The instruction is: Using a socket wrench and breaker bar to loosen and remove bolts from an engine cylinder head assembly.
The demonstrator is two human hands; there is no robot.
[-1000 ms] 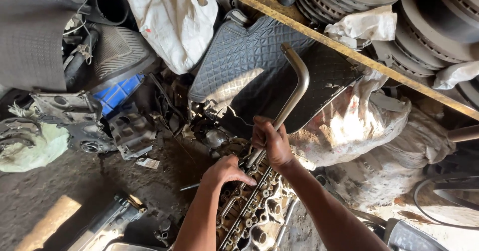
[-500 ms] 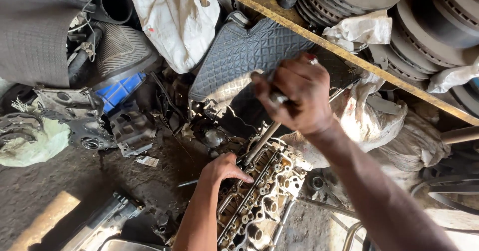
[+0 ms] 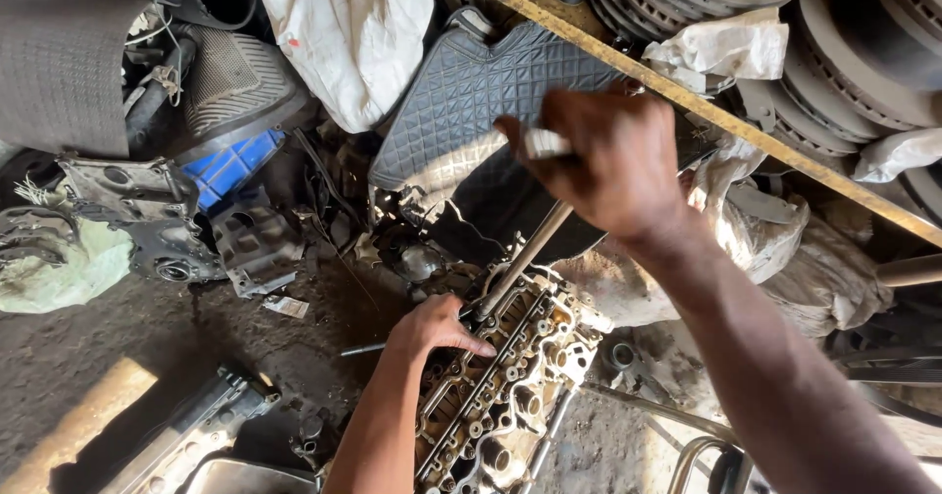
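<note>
A greasy metal cylinder head (image 3: 500, 386) lies on the dirt floor at the bottom middle. My left hand (image 3: 432, 325) rests on its upper left edge with fingers spread flat. My right hand (image 3: 599, 160) is raised above it, gripping the top end of a long metal bar (image 3: 520, 263). The bar slopes down to the head's upper end, just right of my left hand. A short pale stub of the bar shows past my right fingers.
A quilted black mat (image 3: 471, 102) leans behind the bar. A white sack (image 3: 343, 33), a blue container (image 3: 231, 165) and grey engine covers (image 3: 147, 219) lie at left. A yellow beam (image 3: 746, 131) and stacked brake discs (image 3: 854, 52) fill the right. Rags (image 3: 785, 249) sit beside the head.
My right hand has slid up the bar from near the cylinder head to its top end. The bar now stands steeper. My left hand has stayed on the head.
</note>
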